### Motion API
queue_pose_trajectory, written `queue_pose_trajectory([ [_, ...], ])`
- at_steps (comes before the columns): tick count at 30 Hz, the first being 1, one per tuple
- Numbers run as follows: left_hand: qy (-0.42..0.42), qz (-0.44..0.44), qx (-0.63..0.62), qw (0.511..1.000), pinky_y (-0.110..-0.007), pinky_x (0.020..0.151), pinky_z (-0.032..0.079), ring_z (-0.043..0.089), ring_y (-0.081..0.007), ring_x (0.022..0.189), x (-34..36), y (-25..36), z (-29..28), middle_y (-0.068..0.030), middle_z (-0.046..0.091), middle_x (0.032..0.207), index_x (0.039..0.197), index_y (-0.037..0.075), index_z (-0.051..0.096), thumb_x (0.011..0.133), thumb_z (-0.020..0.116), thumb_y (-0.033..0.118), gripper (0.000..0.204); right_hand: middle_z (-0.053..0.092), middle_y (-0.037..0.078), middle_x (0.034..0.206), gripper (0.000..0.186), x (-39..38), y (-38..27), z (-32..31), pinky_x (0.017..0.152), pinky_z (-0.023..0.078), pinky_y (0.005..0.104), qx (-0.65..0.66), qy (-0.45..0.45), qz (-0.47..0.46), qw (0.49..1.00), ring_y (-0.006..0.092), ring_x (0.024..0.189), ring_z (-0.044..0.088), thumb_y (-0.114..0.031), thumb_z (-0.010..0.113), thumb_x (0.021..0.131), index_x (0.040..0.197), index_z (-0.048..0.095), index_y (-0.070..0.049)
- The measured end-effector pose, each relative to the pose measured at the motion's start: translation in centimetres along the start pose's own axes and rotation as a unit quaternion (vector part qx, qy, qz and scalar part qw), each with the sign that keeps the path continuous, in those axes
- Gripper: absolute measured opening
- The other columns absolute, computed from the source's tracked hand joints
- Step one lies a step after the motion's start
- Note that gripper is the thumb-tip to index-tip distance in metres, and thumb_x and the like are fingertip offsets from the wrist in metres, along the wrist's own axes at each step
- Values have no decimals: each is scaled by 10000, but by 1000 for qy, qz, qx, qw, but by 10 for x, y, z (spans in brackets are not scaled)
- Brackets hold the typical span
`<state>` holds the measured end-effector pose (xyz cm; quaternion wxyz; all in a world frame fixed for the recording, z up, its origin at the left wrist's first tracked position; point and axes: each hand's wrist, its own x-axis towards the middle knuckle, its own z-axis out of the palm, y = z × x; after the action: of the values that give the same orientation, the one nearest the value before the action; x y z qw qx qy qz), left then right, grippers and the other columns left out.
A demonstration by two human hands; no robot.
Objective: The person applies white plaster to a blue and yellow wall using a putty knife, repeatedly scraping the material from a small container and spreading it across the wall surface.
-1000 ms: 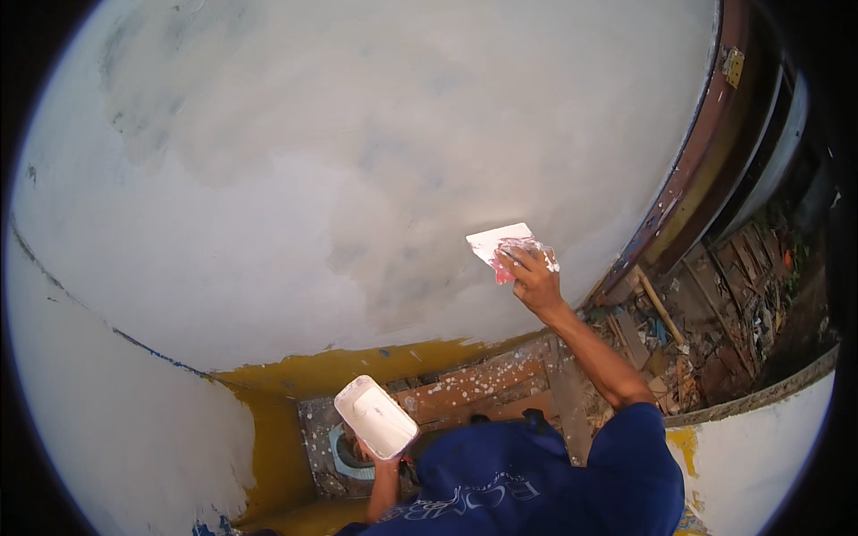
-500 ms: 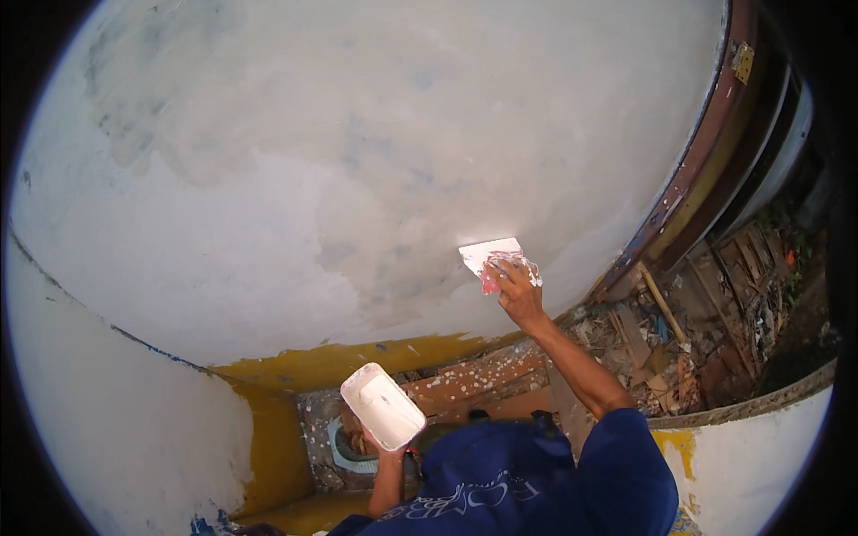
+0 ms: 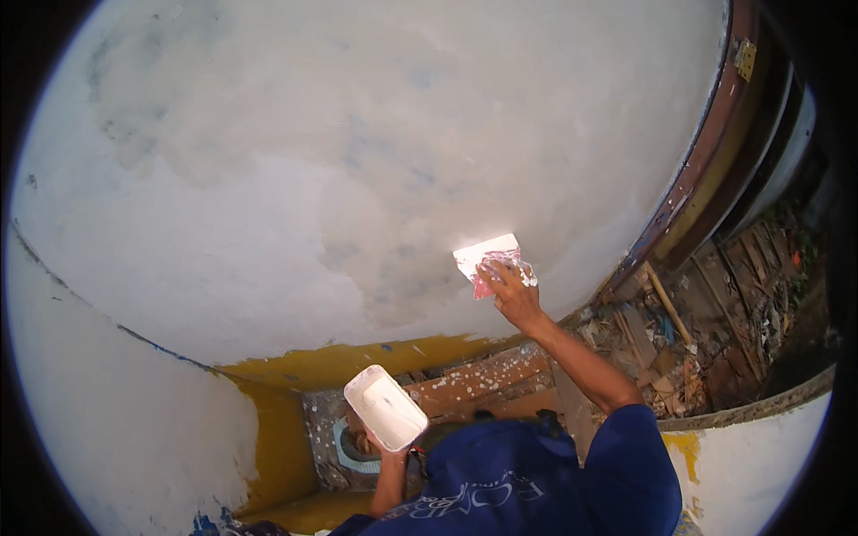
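Note:
My right hand (image 3: 511, 290) is closed round a wide putty knife (image 3: 487, 254) with a reddish, paste-smeared grip. Its broad edge lies against the wall (image 3: 429, 161), which carries a grey-white skim coat with darker damp-looking patches and faint blue marks. Lower down on the left, my left hand (image 3: 391, 453) supports a white rectangular tub (image 3: 386, 407) from beneath, most of its fingers hidden by the tub. Creamy white filler coats the inside of the tub.
Mustard-yellow paint (image 3: 349, 360) runs along the wall's base and into the left corner. Below are paint-spattered boards (image 3: 483, 375) and a pale blue squat toilet pan (image 3: 350, 451). A brown door frame (image 3: 706, 134) edges the wall at right, with wood scraps and debris (image 3: 697, 339) beyond.
My right hand and the putty knife have shifted slightly left along the wall, the blade tilting a little more. The tub stays nearly in place in my left hand.

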<state>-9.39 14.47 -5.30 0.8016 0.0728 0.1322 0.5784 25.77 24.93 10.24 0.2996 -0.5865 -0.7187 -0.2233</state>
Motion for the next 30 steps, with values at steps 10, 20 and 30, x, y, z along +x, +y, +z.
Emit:
queue_pose_trajectory([
  [10,25,45,-7,999,-516,949,472,571,-345,1119,4,1,-10,-122,546,1288,1368,131,435,879,429,541,638,669,82,995,499,241,5,-221,759,500,349,-6,390,-88,917,263,891,618,102,584,710,1139,665,-138],
  [20,56,59,-40,996,-509,936,479,583,-328,1097,-3,-14,-31,-100,577,1244,1324,128,481,900,407,547,600,614,33,1008,497,223,-44,-136,713,527,337,-66,220,-211,950,234,874,624,32,633,631,1111,644,-96],
  [30,79,112,-61,989,-519,927,478,598,-339,1068,-15,-8,-13,-100,595,1217,1292,130,510,900,397,553,588,671,72,861,301,320,36,-268,665,526,365,-102,468,-59,876,286,806,622,19,614,746,1029,667,-66],
])
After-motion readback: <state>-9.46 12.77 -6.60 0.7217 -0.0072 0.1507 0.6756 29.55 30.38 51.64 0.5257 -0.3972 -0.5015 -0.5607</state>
